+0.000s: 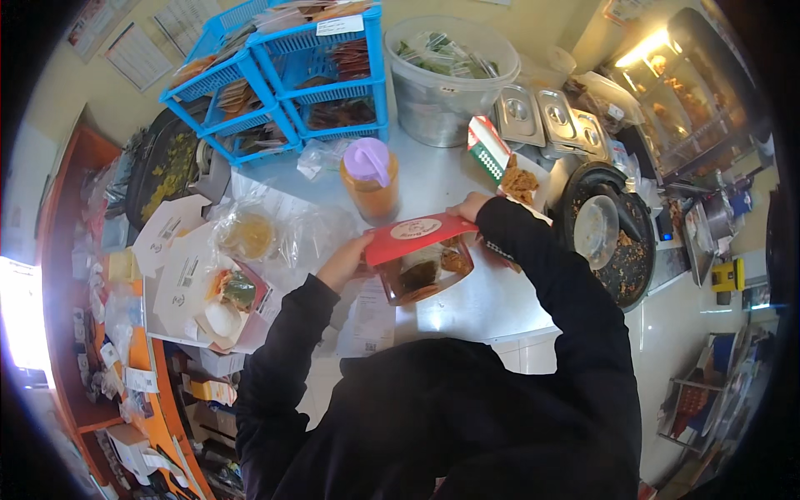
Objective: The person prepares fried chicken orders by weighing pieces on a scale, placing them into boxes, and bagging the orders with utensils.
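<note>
Between my hands is a red cardboard food box with a clear front, through which dark and brown food shows. My left hand grips its left end, and my right hand holds the top right corner. Just behind the box stands a squeeze bottle of orange-brown sauce with a lilac lid. Past my right wrist, an open carton lies beside pieces of fried chicken. A printed paper slip lies on the steel table below my left hand.
Left are an open white carton with rice and vegetables, and a bagged tub of yellowish sauce. Blue stacked baskets and a clear plastic bucket stand behind. Steel lidded pans, a crumb-strewn black tray and a lit display warmer are right.
</note>
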Action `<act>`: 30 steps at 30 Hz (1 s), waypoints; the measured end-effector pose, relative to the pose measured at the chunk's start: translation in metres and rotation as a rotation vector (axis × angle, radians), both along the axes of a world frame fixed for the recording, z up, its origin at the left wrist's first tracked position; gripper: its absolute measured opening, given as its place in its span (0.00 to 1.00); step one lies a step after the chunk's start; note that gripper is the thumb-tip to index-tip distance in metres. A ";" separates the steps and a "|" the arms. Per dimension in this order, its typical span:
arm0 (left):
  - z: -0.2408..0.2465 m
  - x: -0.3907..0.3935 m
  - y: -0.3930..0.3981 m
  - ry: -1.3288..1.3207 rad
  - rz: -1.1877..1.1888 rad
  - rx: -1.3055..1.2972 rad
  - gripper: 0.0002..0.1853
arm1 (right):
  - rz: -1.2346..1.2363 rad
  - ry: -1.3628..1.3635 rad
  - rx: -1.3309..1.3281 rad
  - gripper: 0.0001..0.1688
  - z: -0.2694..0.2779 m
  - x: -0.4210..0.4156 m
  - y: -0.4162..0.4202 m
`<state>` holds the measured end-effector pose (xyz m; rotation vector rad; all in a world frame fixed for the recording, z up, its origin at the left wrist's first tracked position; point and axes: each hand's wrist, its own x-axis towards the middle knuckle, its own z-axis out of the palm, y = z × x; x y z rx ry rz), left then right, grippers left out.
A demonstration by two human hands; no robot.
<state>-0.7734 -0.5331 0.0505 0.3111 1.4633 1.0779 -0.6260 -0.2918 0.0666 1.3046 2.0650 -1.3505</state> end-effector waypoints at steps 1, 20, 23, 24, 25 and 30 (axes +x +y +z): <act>-0.003 -0.002 -0.001 0.028 -0.028 -0.024 0.26 | 0.087 -0.021 0.105 0.28 -0.006 0.001 0.003; -0.006 0.019 -0.017 -0.015 0.092 0.069 0.21 | 0.301 -0.045 0.481 0.27 -0.048 0.001 -0.012; -0.006 0.018 -0.022 -0.077 0.112 0.051 0.22 | 0.295 -0.037 0.502 0.26 -0.046 -0.002 -0.016; -0.007 0.019 -0.023 -0.079 0.120 0.027 0.23 | 0.286 -0.036 0.505 0.26 -0.044 -0.002 -0.018; -0.009 0.020 -0.023 -0.080 0.126 0.003 0.23 | 0.290 -0.034 0.504 0.25 -0.045 -0.002 -0.020; -0.004 0.029 -0.028 -0.027 0.152 0.053 0.23 | 0.257 -0.025 0.505 0.24 -0.043 -0.003 -0.027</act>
